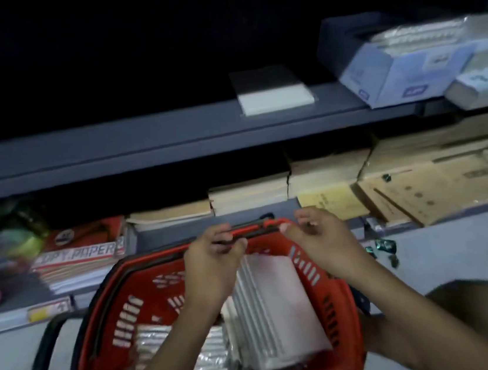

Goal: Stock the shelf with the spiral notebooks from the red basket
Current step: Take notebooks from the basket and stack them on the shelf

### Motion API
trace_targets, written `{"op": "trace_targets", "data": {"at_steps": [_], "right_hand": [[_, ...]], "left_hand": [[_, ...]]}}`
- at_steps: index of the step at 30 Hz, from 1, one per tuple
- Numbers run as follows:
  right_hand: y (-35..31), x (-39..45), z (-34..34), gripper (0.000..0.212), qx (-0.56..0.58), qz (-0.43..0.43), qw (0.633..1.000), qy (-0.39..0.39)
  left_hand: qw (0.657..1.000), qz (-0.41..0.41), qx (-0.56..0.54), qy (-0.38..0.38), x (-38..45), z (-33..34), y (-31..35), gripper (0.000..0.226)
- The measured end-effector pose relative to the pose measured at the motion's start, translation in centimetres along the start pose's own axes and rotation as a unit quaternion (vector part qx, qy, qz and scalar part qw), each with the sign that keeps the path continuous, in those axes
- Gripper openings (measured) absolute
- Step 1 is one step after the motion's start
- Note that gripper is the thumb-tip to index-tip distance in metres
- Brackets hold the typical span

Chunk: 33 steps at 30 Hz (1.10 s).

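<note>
The red basket (104, 309) sits on the floor in front of me, tilted towards the shelf. Inside lie stacks of spiral notebooks (276, 310) in clear wrap, pale covers up, with a second stack (202, 359) at the near left. My left hand (211, 256) is closed on the basket's far rim and black handle. My right hand (320, 237) hovers at the same rim with its fingers curled; whether it grips the rim is unclear. The grey shelf (139, 142) runs across above the basket.
A white pad (274, 95) and blue boxes (392, 74) lie on the grey shelf. Below it are brown paper stacks (406, 189), a copy paper pack (79, 254) and colourful items (12, 231) at the left. My knee (484, 324) is at the lower right.
</note>
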State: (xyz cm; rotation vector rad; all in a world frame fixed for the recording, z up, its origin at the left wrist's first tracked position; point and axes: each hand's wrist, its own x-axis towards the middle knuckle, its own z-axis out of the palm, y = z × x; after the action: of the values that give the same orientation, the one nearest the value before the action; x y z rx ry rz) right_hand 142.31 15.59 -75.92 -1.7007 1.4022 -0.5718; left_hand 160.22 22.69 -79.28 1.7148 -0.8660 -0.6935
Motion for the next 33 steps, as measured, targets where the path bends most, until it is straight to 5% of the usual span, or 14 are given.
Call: {"op": "trace_targets", "data": {"at_steps": [2,4,6,11,17,24,27,33], "right_hand": [[2.3,-1.5,2.3,0.017,-0.038,0.069,0.991,-0.106],[4.4,-2.8,4.2,0.030,-0.053,0.131,0.972,-0.187],[6.4,-3.8,5.5,0.065,-0.057,0.182,0.963,-0.189],[9.5,-5.3,7.2,0.065,-0.039,0.255,0.951,-0.172],[9.4,-5.0,7.2,0.016,0.133,0.334,0.920,-0.157],[7.7,-5.2,7.1,0.034,0.196,0.331,0.921,-0.063],[5.2,-5.1,4.7,0.022,0.311,0.306,0.899,-0.040],[-0.8,-7.5,-1.0,0.036,0.388,0.107,0.908,-0.114]], "left_hand": [[0.999,-0.034,0.001,-0.025,-2.3,0.2,-3.4,0.029],[0.996,-0.068,0.037,-0.044,-4.0,0.9,-6.5,0.029],[0.990,-0.101,0.079,-0.063,-5.6,1.7,-8.8,0.029],[0.982,-0.168,0.066,-0.063,-7.8,3.4,-10.2,0.027],[0.988,-0.106,0.089,-0.071,-8.5,3.3,-9.6,0.028],[0.978,-0.171,-0.118,-0.010,-7.0,-0.3,-5.4,0.014],[0.961,-0.169,-0.208,-0.066,-7.0,-3.8,-2.7,0.017],[0.909,-0.123,-0.349,-0.193,-7.0,-7.7,0.7,0.044]]}}
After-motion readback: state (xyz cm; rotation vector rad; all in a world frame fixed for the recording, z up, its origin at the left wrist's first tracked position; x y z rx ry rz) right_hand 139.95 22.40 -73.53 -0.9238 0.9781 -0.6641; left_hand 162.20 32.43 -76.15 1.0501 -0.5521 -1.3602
